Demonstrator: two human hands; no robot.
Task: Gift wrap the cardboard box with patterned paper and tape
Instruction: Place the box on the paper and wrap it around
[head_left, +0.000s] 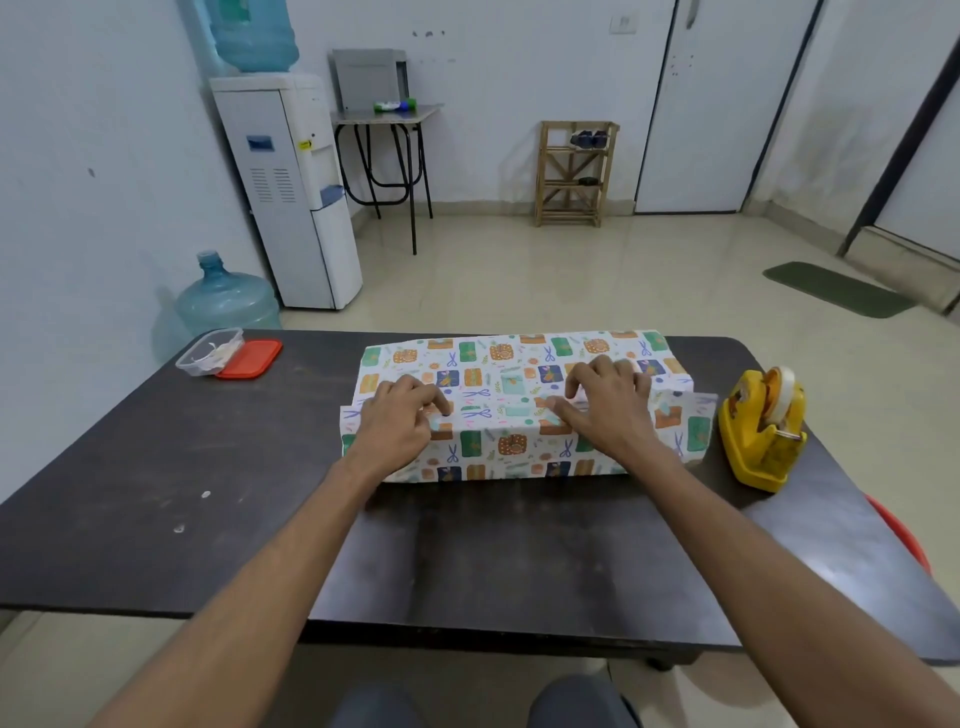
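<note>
Dark tabletop (156, 467), scuffed, in a pale-walled room with a water dispenser (296, 192) at upper left of the frame. The cardboard box lies lengthwise at the centre of the frame, fully hidden under patterned paper (519, 374) drawn round its long faces, with the overlap running along the top near edge.

Left hand (400, 421): fingers bent, thumb and forefinger meeting at the overlapping edge. Whether they pinch it or merely press it down cannot be told from this angle. Right hand (602, 405): fingers arched and spread, tips bearing on the top of the paper, thumb laid flat along the seam.

Progress, as judged: the body wrap is done, but no tape is visible on the seam. Both ends are unfinished; loose paper stands proud at the right end and projects at the left. Taping the seam, folding and taping the ends remain.

A yellow tape dispenser (761, 431) stands just right of the box, untouched. A clear container (210, 353) with a red lid (249, 358) sits at centre left.
</note>
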